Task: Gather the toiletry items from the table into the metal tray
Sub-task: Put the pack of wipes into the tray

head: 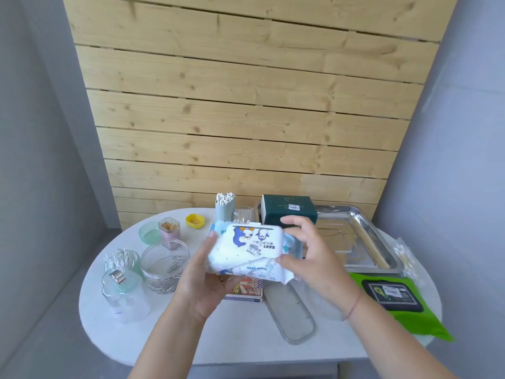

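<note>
Both hands have the soft white baby-wipes pack with blue cartoon print [246, 250] lifted clear of the round white table [218, 337], about the middle of it. The left hand [202, 283] cups it from beneath at seven o'clock, fingers curled round the edge; the right hand [308, 255] pinches its end at three o'clock, thumb below and fingers spread over the top. Under it lie a small printed card box [244, 291] and a long clear plastic lid [289, 315]. The shiny rectangular metal tray [382, 250] waits at two o'clock from the pack, its near floor bare, a dark green tissue box [287, 212] standing at its far left corner. I'd say carry the pack level, since it looks floppy, and lay it flat in that bare near part, keeping clear of the green flat wipes packet [396, 302] at four o'clock
</note>
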{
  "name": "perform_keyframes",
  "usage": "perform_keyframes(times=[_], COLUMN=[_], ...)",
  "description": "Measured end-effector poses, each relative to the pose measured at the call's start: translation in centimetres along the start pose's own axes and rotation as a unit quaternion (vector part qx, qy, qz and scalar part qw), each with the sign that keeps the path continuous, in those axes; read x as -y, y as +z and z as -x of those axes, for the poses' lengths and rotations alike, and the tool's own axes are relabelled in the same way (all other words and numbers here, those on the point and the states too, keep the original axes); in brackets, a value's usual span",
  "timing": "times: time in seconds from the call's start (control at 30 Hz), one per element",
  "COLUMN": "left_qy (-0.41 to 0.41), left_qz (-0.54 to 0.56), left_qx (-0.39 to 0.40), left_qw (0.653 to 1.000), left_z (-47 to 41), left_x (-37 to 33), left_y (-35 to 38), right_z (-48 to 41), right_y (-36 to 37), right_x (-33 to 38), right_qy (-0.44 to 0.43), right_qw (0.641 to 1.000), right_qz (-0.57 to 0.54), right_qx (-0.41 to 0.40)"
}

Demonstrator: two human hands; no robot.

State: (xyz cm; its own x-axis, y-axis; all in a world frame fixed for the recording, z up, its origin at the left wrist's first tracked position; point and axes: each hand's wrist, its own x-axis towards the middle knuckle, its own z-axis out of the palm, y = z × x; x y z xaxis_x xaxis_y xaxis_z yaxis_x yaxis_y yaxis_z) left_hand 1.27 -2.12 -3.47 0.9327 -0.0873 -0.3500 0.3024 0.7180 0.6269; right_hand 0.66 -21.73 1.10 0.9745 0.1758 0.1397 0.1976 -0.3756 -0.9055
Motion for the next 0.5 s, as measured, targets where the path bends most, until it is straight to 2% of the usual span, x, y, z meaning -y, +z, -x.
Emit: perform_keyframes(times=[0.07, 0.17, 0.27, 0.37, 0.43, 0.5], left_qy=[-0.004, -0.019, -0.014, 0.0, -0.001, -0.001], left_qz=[-0.024, -0.047, -0.049, -0.079, -0.104, -0.161], left_qx=[-0.008, -0.013, -0.023, -0.046, -0.061, -0.088], left_qw=[1.0, 0.999, 0.998, 0.996, 0.993, 0.983], left_z=[-0.3, -1.0, -2.7, -5.1, -6.5, -7.9], left_x=[0.7, 2.0, 3.1, 4.1, 4.8, 5.5], left_y=[2.5, 6.7, 9.6, 10.7, 11.3, 11.7], right_z=[-0.3, -1.0, -2.2, -3.9, -5.3, -7.0], right_y=[-2.6, -5.7, -8.7, -11.5, -12.1, -11.5], right_x=[-0.4, -1.4, -2.9, -4.1, -4.8, -6.0], right_qy=[0.026, 0.108, 0.196, 0.257, 0.284, 0.331], right_qw=[0.997, 0.971, 0.95, 0.904, 0.902, 0.913], right_qz=[-0.062, -0.207, -0.236, -0.328, -0.314, -0.24], right_qx=[0.034, 0.049, 0.049, 0.096, 0.087, 0.022])
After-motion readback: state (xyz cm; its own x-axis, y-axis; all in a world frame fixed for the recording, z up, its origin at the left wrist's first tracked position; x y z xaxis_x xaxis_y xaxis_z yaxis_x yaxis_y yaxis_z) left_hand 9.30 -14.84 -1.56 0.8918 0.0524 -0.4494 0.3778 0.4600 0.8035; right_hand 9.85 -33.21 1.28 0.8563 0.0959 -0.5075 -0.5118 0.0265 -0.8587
